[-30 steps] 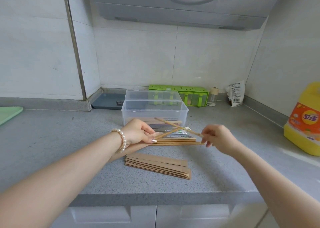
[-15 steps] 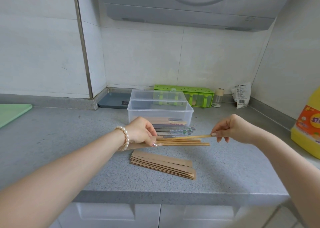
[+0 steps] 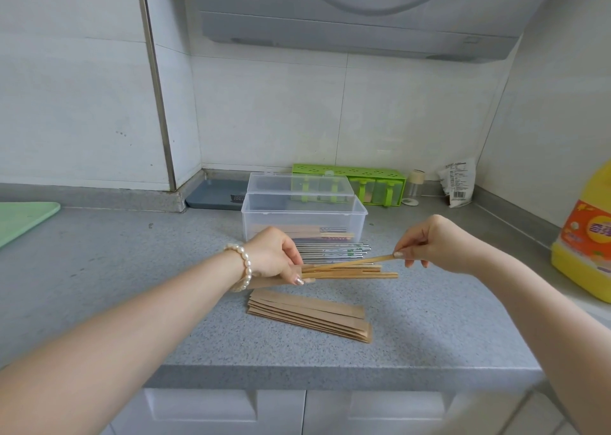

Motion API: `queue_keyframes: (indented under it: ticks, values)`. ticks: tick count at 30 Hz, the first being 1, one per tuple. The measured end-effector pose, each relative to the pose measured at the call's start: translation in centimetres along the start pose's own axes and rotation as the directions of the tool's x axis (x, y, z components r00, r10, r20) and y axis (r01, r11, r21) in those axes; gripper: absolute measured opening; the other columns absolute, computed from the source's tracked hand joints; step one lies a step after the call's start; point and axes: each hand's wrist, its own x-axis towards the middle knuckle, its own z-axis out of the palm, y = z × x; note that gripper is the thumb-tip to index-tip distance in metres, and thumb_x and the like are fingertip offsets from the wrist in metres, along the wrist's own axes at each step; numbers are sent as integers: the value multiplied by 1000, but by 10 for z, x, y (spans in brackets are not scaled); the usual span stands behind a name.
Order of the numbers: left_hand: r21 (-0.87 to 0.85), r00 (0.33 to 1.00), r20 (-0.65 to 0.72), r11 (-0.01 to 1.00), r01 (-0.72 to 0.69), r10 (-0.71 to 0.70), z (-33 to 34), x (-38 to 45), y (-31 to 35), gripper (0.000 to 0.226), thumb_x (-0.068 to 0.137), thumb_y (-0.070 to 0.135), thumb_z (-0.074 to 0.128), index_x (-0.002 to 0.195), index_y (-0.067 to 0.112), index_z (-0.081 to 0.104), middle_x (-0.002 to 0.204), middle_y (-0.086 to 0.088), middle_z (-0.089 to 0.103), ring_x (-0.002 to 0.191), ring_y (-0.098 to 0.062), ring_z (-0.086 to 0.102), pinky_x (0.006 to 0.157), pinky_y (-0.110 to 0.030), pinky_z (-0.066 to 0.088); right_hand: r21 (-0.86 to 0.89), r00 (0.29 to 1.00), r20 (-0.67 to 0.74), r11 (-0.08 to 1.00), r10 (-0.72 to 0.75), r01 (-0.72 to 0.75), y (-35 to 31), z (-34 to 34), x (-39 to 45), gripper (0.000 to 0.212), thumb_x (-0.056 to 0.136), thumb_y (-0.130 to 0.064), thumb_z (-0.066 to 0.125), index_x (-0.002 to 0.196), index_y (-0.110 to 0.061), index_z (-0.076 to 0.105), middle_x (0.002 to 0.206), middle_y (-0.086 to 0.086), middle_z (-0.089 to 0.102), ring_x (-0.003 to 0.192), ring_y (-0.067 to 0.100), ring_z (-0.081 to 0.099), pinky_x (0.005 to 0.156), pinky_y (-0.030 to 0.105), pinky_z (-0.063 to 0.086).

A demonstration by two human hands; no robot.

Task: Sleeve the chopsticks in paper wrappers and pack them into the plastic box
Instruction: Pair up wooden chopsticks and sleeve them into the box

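My left hand [image 3: 276, 256] holds a brown paper wrapper [image 3: 264, 282] at its open end, just above the counter. My right hand [image 3: 429, 246] pinches the far end of a wooden chopstick [image 3: 350, 264] whose tip lies at the wrapper's mouth. More wooden chopsticks [image 3: 357, 274] lie on the counter right below it. Behind them sit metal chopsticks [image 3: 334, 252]. The clear plastic box [image 3: 304, 213] stands open behind my hands, with a few sleeved chopsticks inside. A stack of empty paper wrappers [image 3: 310, 315] lies nearer the counter's front edge.
The box lid [image 3: 297, 183] leans behind the box. A green spice rack [image 3: 350, 183] and a small jar [image 3: 415, 186] line the back wall. A yellow detergent bottle [image 3: 585, 236] stands at the right, a green board [image 3: 23, 219] at the left. A grey tray [image 3: 215, 196] sits in the corner.
My right hand lowered the chopstick from a raised, crossed angle to nearly level and slid its tip toward the wrapper in my left hand. The camera view shifted slightly left.
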Motion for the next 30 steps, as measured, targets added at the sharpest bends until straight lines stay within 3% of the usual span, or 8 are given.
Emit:
queue_keyframes:
  ticks: [3, 6, 11, 16, 22, 30]
  values:
    - [-9, 1000, 12, 1000, -18, 18, 0, -1, 3, 20, 65, 4, 80, 76, 16, 68, 77, 0, 70, 83, -16, 67, 84, -33, 55, 6, 1000, 18, 1000, -11, 11, -1, 3, 1, 17, 83, -12, 68, 74, -27, 70, 55, -14, 65, 43, -2, 52, 48, 10, 38]
    - [-23, 999, 33, 999, -36, 36, 1, -2, 8, 20, 67, 0, 78, 77, 14, 68, 73, 1, 69, 73, -10, 65, 81, -28, 55, -4, 998, 55, 1000, -15, 15, -6, 11, 5, 5, 84, -16, 68, 85, -17, 72, 47, -18, 59, 42, -4, 51, 44, 7, 34]
    - [-19, 996, 74, 999, -42, 43, 4, -3, 14, 21, 66, -2, 78, 79, 11, 68, 72, 0, 69, 67, -7, 64, 70, -19, 53, 26, 992, 107, 998, -68, 65, -17, 24, 14, 5, 83, -21, 69, 85, -17, 71, 76, -3, 66, 64, 1, 55, 57, 6, 41]
    - [-37, 996, 87, 999, -29, 33, 4, -2, 13, 22, 65, -5, 78, 77, 11, 68, 75, -4, 71, 72, -13, 67, 80, -28, 55, 63, 988, 128, 995, -90, 82, -25, 34, 19, 7, 83, -20, 69, 86, -15, 73, 77, -4, 65, 70, 4, 54, 64, 11, 42]
    - [-37, 996, 89, 999, -14, 18, 5, 0, 13, 23, 64, -6, 78, 78, 8, 68, 72, -3, 70, 67, -10, 66, 76, -25, 55, 74, 985, 131, 992, -111, 102, -34, 44, 24, 9, 83, -16, 69, 90, -11, 72, 80, -4, 63, 69, 0, 52, 61, 3, 41]
    - [-70, 996, 94, 998, 1, 6, 7, 1, 13, 25, 62, -8, 78, 74, 11, 68, 71, -3, 70, 68, -11, 66, 79, -27, 55, 85, 981, 140, 989, -134, 123, -41, 52, 26, 6, 83, -16, 68, 87, -12, 71, 84, 1, 63, 77, 10, 53, 69, 17, 42]
